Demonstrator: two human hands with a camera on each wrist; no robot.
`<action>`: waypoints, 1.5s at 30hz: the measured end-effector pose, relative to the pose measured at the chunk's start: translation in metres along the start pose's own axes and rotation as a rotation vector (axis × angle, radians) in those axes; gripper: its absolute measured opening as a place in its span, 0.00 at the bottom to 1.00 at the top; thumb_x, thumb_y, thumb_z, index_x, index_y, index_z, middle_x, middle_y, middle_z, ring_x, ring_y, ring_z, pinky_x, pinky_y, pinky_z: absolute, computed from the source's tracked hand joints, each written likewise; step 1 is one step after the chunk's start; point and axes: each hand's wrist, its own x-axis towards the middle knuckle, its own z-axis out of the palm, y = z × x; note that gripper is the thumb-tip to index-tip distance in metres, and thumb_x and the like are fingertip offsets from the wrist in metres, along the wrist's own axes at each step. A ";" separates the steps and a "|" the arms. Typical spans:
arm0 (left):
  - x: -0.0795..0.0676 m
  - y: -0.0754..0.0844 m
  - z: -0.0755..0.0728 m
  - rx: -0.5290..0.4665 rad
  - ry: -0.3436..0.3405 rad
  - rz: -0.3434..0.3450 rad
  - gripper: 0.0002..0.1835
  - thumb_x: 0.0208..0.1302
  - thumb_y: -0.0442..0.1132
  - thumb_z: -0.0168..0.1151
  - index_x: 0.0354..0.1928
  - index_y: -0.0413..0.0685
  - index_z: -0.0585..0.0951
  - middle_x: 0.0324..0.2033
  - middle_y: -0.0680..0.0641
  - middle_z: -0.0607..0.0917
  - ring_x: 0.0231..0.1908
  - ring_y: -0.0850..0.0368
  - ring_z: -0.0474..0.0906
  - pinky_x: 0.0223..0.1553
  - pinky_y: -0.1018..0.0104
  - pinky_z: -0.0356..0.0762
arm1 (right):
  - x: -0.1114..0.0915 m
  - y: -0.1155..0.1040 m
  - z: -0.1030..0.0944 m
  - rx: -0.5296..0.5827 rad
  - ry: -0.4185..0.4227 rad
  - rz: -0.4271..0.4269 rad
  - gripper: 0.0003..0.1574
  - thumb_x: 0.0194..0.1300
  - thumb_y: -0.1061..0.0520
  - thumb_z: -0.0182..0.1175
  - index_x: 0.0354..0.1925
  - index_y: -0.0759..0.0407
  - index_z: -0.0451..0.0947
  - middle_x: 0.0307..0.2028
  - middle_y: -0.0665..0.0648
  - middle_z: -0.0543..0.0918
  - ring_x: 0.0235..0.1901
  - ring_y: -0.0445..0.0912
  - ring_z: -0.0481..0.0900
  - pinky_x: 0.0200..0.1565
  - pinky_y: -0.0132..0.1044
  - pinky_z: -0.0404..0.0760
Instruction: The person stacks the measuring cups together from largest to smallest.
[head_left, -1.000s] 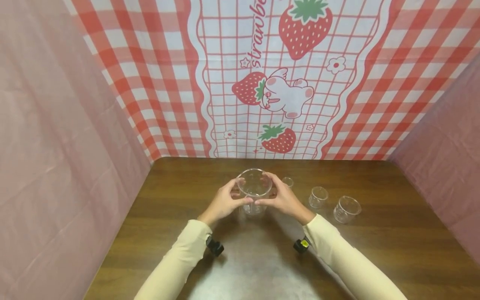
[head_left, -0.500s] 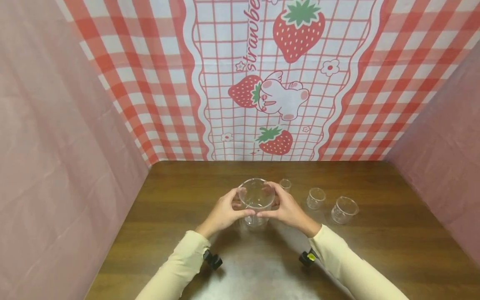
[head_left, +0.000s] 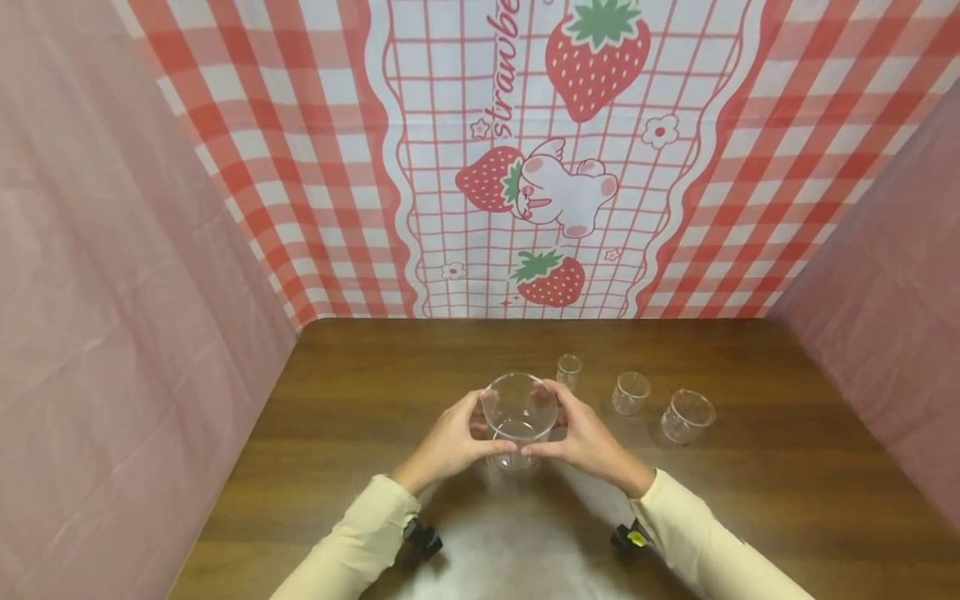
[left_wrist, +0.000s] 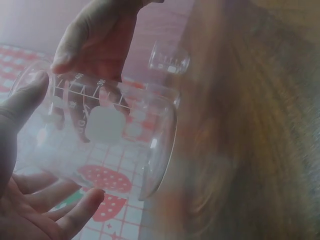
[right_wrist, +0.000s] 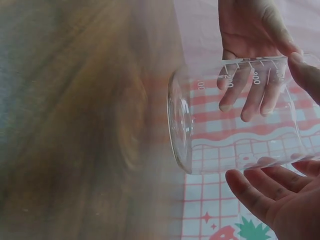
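A large clear glass beaker (head_left: 519,408) with white markings is upright between both hands near the middle of the table. My left hand (head_left: 453,433) grips its left side and my right hand (head_left: 588,435) its right side. Both thumbs lie along the near side, their tips almost meeting, while the other fingers wrap round the sides. In the left wrist view the scale and a white label patch show on the beaker's wall (left_wrist: 137,112). From the right wrist, the beaker's base (right_wrist: 180,125) shows, with a reflection on the wood beside it.
Three smaller glass beakers stand to the right: a narrow one (head_left: 568,372) just behind my right hand, a middle one (head_left: 631,395) and a wider one (head_left: 687,418). A strawberry-print cloth (head_left: 551,192) hangs at the table's (head_left: 360,367) back edge, with pink cloth (head_left: 142,333) on both sides.
Both hands have brought the large beaker toward the person and slightly right. More of the narrow beaker now shows behind the right hand. The head view has shifted slightly.
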 end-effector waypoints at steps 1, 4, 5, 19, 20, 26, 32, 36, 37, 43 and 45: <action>-0.001 0.000 0.001 0.001 -0.006 -0.005 0.41 0.49 0.46 0.77 0.63 0.38 0.69 0.58 0.36 0.77 0.47 0.43 0.83 0.50 0.59 0.84 | -0.002 0.000 0.001 -0.001 -0.001 -0.001 0.56 0.42 0.57 0.80 0.64 0.69 0.62 0.53 0.71 0.78 0.42 0.60 0.85 0.43 0.42 0.87; -0.005 -0.001 0.004 0.003 -0.026 -0.011 0.41 0.49 0.46 0.77 0.63 0.38 0.69 0.59 0.35 0.77 0.48 0.43 0.83 0.49 0.62 0.84 | -0.007 0.001 0.002 -0.010 0.001 -0.001 0.56 0.41 0.58 0.80 0.64 0.68 0.62 0.53 0.70 0.78 0.42 0.60 0.85 0.43 0.42 0.87; -0.006 -0.002 0.005 -0.005 -0.031 -0.012 0.41 0.49 0.45 0.77 0.63 0.37 0.69 0.59 0.34 0.76 0.48 0.42 0.83 0.50 0.61 0.84 | -0.009 0.000 0.002 -0.013 0.002 0.002 0.56 0.41 0.58 0.80 0.64 0.67 0.62 0.53 0.69 0.79 0.42 0.59 0.85 0.44 0.42 0.87; -0.014 -0.007 0.017 0.051 -0.058 -0.036 0.43 0.47 0.47 0.78 0.63 0.36 0.69 0.58 0.36 0.78 0.48 0.43 0.83 0.48 0.64 0.84 | -0.025 0.006 0.007 -0.033 0.014 0.028 0.55 0.39 0.57 0.81 0.61 0.69 0.65 0.53 0.67 0.80 0.47 0.59 0.82 0.44 0.41 0.87; -0.014 -0.007 0.017 0.051 -0.060 -0.036 0.43 0.47 0.47 0.78 0.63 0.36 0.69 0.58 0.36 0.78 0.48 0.43 0.83 0.48 0.64 0.84 | -0.026 0.007 0.008 -0.030 0.013 0.027 0.55 0.39 0.56 0.81 0.61 0.69 0.65 0.53 0.67 0.79 0.48 0.59 0.82 0.44 0.42 0.87; -0.015 -0.008 0.019 0.060 -0.066 -0.048 0.43 0.46 0.48 0.78 0.63 0.38 0.69 0.58 0.38 0.78 0.48 0.45 0.83 0.48 0.67 0.84 | -0.029 0.010 0.010 -0.006 0.006 0.037 0.57 0.38 0.56 0.81 0.63 0.68 0.64 0.54 0.67 0.79 0.49 0.60 0.81 0.48 0.47 0.85; -0.016 -0.011 0.020 0.059 -0.068 -0.065 0.43 0.46 0.49 0.78 0.63 0.40 0.69 0.58 0.40 0.78 0.48 0.46 0.83 0.49 0.67 0.83 | -0.030 0.012 0.011 0.007 0.000 0.042 0.57 0.38 0.57 0.81 0.63 0.68 0.63 0.54 0.68 0.78 0.50 0.61 0.81 0.48 0.47 0.85; -0.015 -0.013 0.021 0.067 -0.065 -0.056 0.43 0.47 0.48 0.78 0.63 0.39 0.69 0.58 0.39 0.78 0.48 0.46 0.83 0.49 0.65 0.84 | -0.030 0.015 0.012 0.006 0.004 0.035 0.57 0.38 0.57 0.81 0.63 0.68 0.62 0.53 0.68 0.78 0.50 0.60 0.80 0.48 0.47 0.85; -0.015 -0.013 0.021 0.068 -0.065 -0.053 0.43 0.47 0.48 0.78 0.63 0.38 0.69 0.58 0.39 0.78 0.49 0.45 0.83 0.49 0.65 0.84 | -0.031 0.016 0.013 0.008 0.005 0.032 0.58 0.38 0.57 0.81 0.63 0.68 0.62 0.54 0.68 0.78 0.50 0.61 0.80 0.48 0.48 0.85; -0.014 -0.016 0.020 0.069 -0.082 -0.032 0.46 0.48 0.48 0.77 0.67 0.40 0.66 0.60 0.39 0.75 0.53 0.45 0.80 0.50 0.66 0.84 | -0.031 0.019 0.013 0.021 -0.001 0.032 0.57 0.39 0.56 0.80 0.63 0.67 0.62 0.54 0.69 0.78 0.50 0.62 0.80 0.49 0.48 0.85; -0.013 -0.017 0.020 0.070 -0.089 -0.025 0.48 0.49 0.47 0.77 0.69 0.42 0.64 0.60 0.39 0.75 0.54 0.45 0.78 0.50 0.66 0.83 | -0.030 0.020 0.013 0.022 -0.007 0.034 0.56 0.40 0.56 0.80 0.63 0.66 0.62 0.54 0.69 0.78 0.50 0.62 0.80 0.49 0.48 0.85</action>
